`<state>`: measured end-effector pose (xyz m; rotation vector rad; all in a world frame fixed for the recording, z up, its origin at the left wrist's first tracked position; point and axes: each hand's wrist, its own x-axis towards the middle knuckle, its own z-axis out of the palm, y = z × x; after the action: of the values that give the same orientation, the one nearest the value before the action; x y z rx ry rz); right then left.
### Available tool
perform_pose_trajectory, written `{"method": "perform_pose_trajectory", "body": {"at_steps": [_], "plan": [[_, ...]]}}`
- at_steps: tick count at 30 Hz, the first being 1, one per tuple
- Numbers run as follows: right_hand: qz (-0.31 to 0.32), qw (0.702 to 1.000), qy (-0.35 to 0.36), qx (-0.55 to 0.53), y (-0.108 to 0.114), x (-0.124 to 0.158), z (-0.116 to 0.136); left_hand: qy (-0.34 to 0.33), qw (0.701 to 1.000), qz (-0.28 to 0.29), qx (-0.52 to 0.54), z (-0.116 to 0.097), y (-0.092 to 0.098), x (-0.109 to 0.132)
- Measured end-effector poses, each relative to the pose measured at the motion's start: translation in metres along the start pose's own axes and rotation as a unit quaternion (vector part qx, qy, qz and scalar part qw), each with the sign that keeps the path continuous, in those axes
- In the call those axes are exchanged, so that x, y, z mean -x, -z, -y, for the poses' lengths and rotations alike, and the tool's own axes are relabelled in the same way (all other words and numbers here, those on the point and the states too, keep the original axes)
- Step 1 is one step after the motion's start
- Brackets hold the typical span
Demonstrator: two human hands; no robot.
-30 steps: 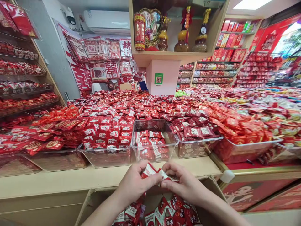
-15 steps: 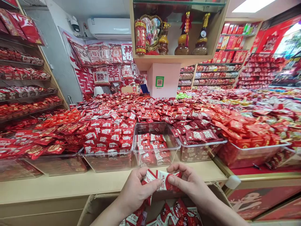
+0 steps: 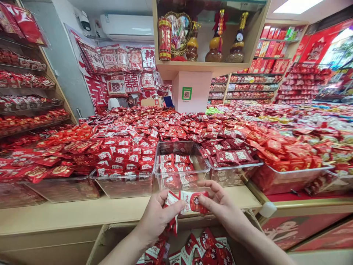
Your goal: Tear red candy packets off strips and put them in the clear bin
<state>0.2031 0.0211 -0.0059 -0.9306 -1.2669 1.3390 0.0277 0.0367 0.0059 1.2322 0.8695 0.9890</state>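
My left hand is closed around a bunch of red-and-white candy packets, some hanging below the fist. My right hand pinches one red-and-white packet flat between thumb and fingers, touching the left hand's bunch. Both hands hover over an open cardboard box holding more such packets. Just beyond them a clear plastic bin, only partly filled with the same packets, sits on the wooden counter.
Clear bins heaped with red sweets line the counter and cover the wide display behind. Shelves of red goods stand at the left and far right. A pink pillar with a QR sign carries a cabinet of bottles.
Both hands have risen slightly toward the half-filled bin. The right hand has straightened one packet out flat; the view has shifted a little.
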Motion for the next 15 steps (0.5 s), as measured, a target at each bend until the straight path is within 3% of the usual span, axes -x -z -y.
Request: {"method": "perform_pose_trajectory", "body": {"at_steps": [2,4,6,8,11,15], "plan": [[-0.006,0.986,0.102,0.133,0.001,0.001,-0.001,0.012,1.000,-0.016,0.016,-0.001,0.000,-0.001],[0.003,0.937,0.201,0.286,0.002,0.001,-0.002,0.021,0.999,-0.018,0.032,-0.001,0.001,-0.001],[0.019,0.886,0.254,0.389,0.000,0.003,-0.003,0.023,0.999,-0.008,0.040,0.000,0.001,0.000],[0.029,0.860,0.270,0.433,-0.002,0.003,-0.002,0.020,0.999,-0.004,0.038,0.001,0.000,0.001],[0.026,0.825,0.290,0.485,-0.002,0.000,0.005,0.029,0.998,-0.041,0.041,0.004,-0.001,0.000],[-0.011,0.765,0.278,0.580,0.003,-0.035,0.033,0.051,0.993,-0.083,0.067,0.007,-0.002,-0.002]]}}
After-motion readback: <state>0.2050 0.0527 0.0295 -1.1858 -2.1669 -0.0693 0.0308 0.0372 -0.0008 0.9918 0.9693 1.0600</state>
